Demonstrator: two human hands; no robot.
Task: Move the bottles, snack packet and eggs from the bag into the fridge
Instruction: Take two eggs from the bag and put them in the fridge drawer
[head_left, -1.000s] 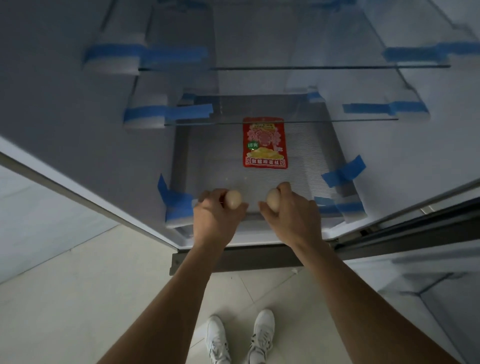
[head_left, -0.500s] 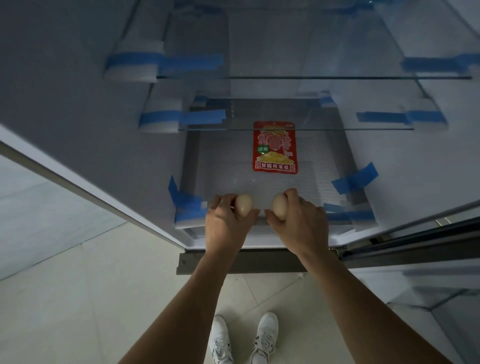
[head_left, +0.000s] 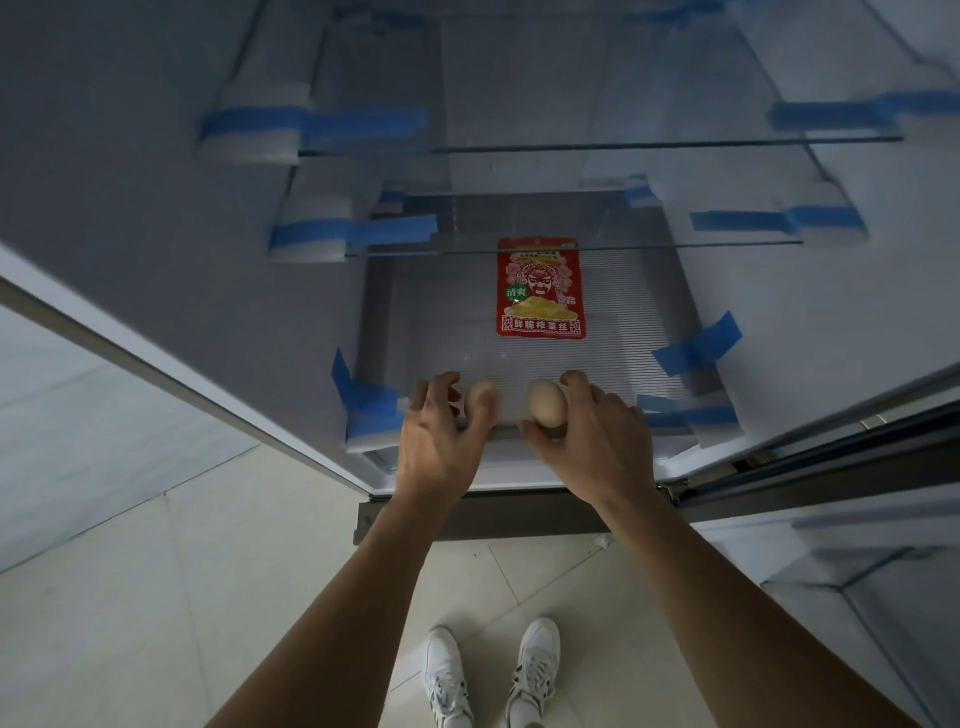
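Observation:
I look down into an open fridge. My left hand (head_left: 441, 441) holds a pale egg (head_left: 480, 397) at the front edge of the bottom ribbed shelf (head_left: 436, 338). My right hand (head_left: 592, 436) holds a second egg (head_left: 545, 404) just beside the first. The left hand's fingers look loosened around its egg. Both eggs sit low, at or just above the shelf surface; contact is unclear. A red snack packet (head_left: 540, 288) lies flat on the same shelf, farther back. No bottles or bag are in view.
Two glass shelves (head_left: 597, 148) (head_left: 571, 248) sit above, held with blue tape (head_left: 696, 348) and white foam blocks (head_left: 306, 241). The fridge door frame (head_left: 805, 467) stands to the right. My white shoes (head_left: 488, 675) are on the tiled floor below.
Both hands with the eggs have stayed at the shelf's front edge and lowered slightly. The left hand's fingers have spread a little around its egg.

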